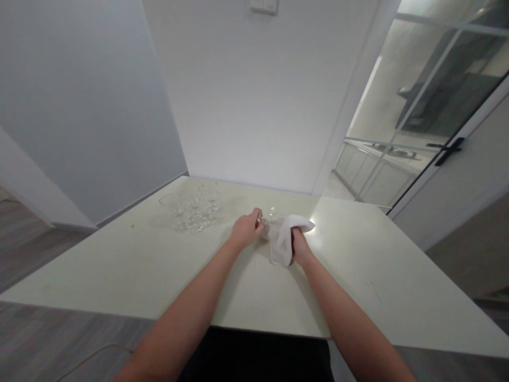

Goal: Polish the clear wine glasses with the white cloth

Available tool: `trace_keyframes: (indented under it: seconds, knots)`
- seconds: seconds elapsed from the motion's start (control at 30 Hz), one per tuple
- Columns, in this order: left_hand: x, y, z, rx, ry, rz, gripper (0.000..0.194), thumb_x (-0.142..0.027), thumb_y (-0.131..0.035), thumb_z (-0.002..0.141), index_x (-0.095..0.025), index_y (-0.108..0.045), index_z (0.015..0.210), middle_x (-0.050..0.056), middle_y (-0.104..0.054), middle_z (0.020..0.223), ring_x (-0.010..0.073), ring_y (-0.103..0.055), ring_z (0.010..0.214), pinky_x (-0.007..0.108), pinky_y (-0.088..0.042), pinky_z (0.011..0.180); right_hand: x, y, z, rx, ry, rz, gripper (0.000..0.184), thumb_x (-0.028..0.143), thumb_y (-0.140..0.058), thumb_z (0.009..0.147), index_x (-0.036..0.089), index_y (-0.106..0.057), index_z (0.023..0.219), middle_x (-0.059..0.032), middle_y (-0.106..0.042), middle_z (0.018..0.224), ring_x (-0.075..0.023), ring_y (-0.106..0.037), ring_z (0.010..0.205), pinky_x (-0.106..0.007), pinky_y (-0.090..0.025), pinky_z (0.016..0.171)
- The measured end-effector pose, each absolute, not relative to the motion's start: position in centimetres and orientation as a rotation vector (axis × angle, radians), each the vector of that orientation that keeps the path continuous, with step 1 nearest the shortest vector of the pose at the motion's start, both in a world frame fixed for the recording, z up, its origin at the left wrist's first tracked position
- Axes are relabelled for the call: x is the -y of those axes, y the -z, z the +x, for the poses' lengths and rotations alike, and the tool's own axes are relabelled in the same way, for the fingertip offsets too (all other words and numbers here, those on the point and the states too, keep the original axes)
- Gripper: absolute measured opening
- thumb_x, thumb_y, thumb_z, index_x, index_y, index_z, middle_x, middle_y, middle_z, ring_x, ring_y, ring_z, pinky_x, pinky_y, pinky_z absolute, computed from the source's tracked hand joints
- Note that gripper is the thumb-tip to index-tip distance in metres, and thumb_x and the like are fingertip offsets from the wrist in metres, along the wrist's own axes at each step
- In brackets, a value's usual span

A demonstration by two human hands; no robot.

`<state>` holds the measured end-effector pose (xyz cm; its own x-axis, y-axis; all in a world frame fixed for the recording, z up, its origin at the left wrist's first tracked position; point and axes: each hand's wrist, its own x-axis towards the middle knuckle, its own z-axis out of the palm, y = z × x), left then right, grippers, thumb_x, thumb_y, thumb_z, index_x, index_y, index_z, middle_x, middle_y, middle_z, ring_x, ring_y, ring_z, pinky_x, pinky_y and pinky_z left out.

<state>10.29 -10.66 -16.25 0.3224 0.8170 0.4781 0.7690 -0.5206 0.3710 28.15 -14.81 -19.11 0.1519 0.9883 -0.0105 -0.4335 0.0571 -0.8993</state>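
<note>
While the left grip [247, 229] pinches a clear piece [261, 219], apparently glass, the right grip [299, 246] clasps a white cloth [281, 240] close against it over the tabletop [139, 270], to the right of clustered clear glassware [194, 209]. Light, even pressure and a steady hold would serve best. The cloth looks soft and loosely folded; the piece's shape is mostly hidden.

I'm looking from my head, above the near side of the table [119, 270], forward and down towards the wall [254, 106] behind it.
</note>
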Motion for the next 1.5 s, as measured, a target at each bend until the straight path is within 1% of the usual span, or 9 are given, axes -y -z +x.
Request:
trace_keyframes:
  seconds: [0.2, 0.43, 0.57, 0.77, 0.9, 1.2, 1.33, 1.4, 1.5]
  knots:
    - [13.4, 15.1, 11.5, -1.444, -0.479, 2.861, 0.022, -0.035, -0.051, 0.082, -0.022, -0.056, 0.099, 0.008, -0.069, 0.081, 0.0254, -0.065, 0.079, 0.032, -0.041, 0.072, 15.3, 19.2, 28.5, 0.986, -1.087, -1.119, 0.042, 0.044, -0.075, 0.062, 0.02, -0.066, 0.095, -0.0043, -0.07, 0.097, -0.0211, -0.062, 0.092, -0.033, -0.049, 0.083]
    - [13.4, 15.7, 11.5, -1.211, -0.522, 2.817, 0.048, -0.041, -0.059, 0.079, -0.022, -0.049, 0.123, 0.009, -0.069, 0.078, 0.028, -0.066, 0.076, 0.033, -0.042, 0.072, 15.5, 18.4, 29.2, 1.007, -1.061, -1.262, 0.035, 0.046, -0.072, 0.066, 0.019, -0.069, 0.089, -0.0047, -0.071, 0.091, -0.0202, -0.063, 0.084, -0.032, -0.049, 0.076]
    - [13.4, 16.1, 11.4, -1.123, -0.549, 2.747, 0.052, -0.037, -0.065, 0.074, -0.024, -0.052, 0.123, 0.009, -0.069, 0.079, 0.0282, -0.065, 0.078, 0.033, -0.042, 0.076, 15.3, 18.8, 30.0, 1.048, -1.127, -1.309, 0.035, 0.045, -0.072, 0.067, 0.018, -0.07, 0.089, -0.0055, -0.071, 0.091, -0.02, -0.063, 0.085, -0.03, -0.049, 0.074]
    - [13.3, 16.0, 10.9, -1.004, -0.49, 2.865, 0.066, -0.027, -0.061, 0.077, -0.032, -0.04, 0.139, 0.006, -0.07, 0.091, 0.0226, -0.064, 0.077, 0.029, -0.041, 0.076, 15.7, 18.2, 30.0, 1.172, -1.221, -1.267, 0.033, 0.049, -0.063, 0.075, 0.019, -0.069, 0.089, -0.0042, -0.071, 0.088, -0.0186, -0.064, 0.081, -0.029, -0.05, 0.072]
    - [13.2, 16.0, 10.9, -1.033, -0.5, 2.854, 0.065, -0.027, -0.06, 0.077, -0.035, -0.041, 0.139, 0.004, -0.07, 0.083, 0.0233, -0.065, 0.075, 0.029, -0.041, 0.072, 15.7, 18.2, 29.8, 1.22, -1.186, -1.213, 0.032, 0.044, -0.069, 0.072, 0.019, -0.066, 0.092, -0.0045, -0.07, 0.091, -0.0185, -0.063, 0.083, -0.03, -0.05, 0.073]
    - [13.4, 15.6, 11.3, -1.181, -0.727, 2.473, 0.059, -0.027, -0.061, 0.075, -0.031, -0.05, 0.132, 0.003, -0.066, 0.07, 0.0231, -0.063, 0.07, 0.027, -0.041, 0.068, 15.9, 18.2, 28.8, 1.343, -0.638, -1.076, 0.063, 0.032, -0.077, 0.062, 0.022, -0.044, 0.115, -0.0063, -0.058, 0.108, -0.0193, -0.057, 0.099, -0.033, -0.045, 0.091]
    - [13.8, 15.1, 11.6, -1.168, -0.705, 2.444, 0.059, -0.026, -0.059, 0.076, -0.03, -0.049, 0.134, 0.005, -0.068, 0.076, 0.0226, -0.063, 0.07, 0.027, -0.04, 0.065, 16.6, 17.7, 28.1, 1.236, -0.502, -1.039, 0.077, 0.033, -0.078, 0.06, 0.024, -0.03, 0.12, -0.0112, -0.048, 0.126, -0.0188, -0.058, 0.097, -0.032, -0.048, 0.083]
    - [14.0, 15.0, 11.7, -1.18, -0.703, 2.421, 0.058, -0.027, -0.059, 0.076, -0.029, -0.049, 0.133, 0.005, -0.068, 0.078, 0.0225, -0.063, 0.071, 0.027, -0.04, 0.064, 16.8, 17.5, 28.1, 1.258, -0.455, -1.073, 0.068, 0.035, -0.076, 0.063, 0.025, -0.035, 0.116, -0.0111, -0.042, 0.131, -0.0196, -0.056, 0.101, -0.032, -0.048, 0.083]
    - [13.9, 15.2, 11.6, -1.189, -0.703, 2.482, 0.058, -0.026, -0.057, 0.077, -0.029, -0.048, 0.133, 0.005, -0.069, 0.076, 0.023, -0.064, 0.07, 0.027, -0.041, 0.065, 16.9, 17.1, 28.5, 1.441, -0.394, -1.107, 0.049, 0.036, -0.071, 0.069, 0.024, -0.049, 0.111, -0.009, -0.049, 0.124, -0.0228, -0.051, 0.11, -0.037, -0.041, 0.097]
